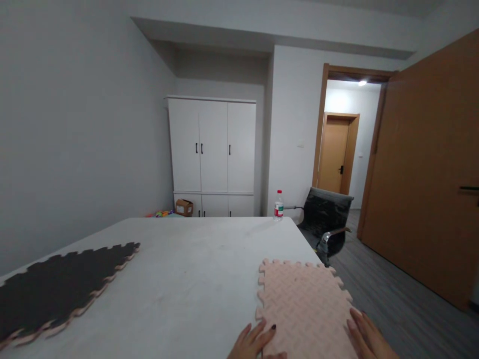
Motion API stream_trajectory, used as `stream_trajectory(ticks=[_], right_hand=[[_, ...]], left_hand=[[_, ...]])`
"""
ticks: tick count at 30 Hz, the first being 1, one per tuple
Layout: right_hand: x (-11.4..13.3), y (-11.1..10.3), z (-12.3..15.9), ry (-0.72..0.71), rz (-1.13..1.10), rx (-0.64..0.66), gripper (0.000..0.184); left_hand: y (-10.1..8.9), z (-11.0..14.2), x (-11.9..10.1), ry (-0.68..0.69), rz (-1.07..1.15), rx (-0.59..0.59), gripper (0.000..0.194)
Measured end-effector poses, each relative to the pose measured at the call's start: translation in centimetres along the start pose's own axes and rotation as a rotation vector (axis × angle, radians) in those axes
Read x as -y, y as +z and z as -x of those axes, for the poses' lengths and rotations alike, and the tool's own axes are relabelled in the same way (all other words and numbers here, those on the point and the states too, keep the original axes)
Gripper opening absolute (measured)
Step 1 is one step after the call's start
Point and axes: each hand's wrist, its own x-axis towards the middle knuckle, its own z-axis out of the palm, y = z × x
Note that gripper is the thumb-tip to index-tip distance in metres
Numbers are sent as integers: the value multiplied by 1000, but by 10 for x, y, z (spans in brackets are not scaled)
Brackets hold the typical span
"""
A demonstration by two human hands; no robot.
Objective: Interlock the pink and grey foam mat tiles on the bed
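Observation:
A pink foam puzzle mat [305, 299] lies at the near right corner of the white table [194, 279], its right part reaching past the table's edge. My left hand [254, 343] rests with fingers stretched out on the mat's near left edge. My right hand [366, 336] lies flat against the mat's near right edge, fingers extended. Only the fingers and part of each hand show at the bottom of the view. Neither hand holds anything.
A stack of foam mats with a dark top [60, 286] lies at the table's left. A water bottle [278, 205] stands at the far edge. A black chair [327, 219], a white wardrobe [212, 154], a cardboard box [184, 207] and an open wooden door [426, 174] stand beyond.

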Motion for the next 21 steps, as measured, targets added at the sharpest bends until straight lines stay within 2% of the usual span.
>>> stream_trajectory(ticks=[4,10,15,21], right_hand=[[10,10,-18,-50,116,55,66],[18,22,-41,-114,249,75,63],[12,23,-42,-121,250,118,64],[5,24,-47,-125,261,169,65]], left_hand=[[2,0,4,-71,2,-76,56],[3,-2,1,-81,-101,-97,47],[-9,-4,1,-72,-82,-19,47],[-16,-4,-7,-211,250,114,57]])
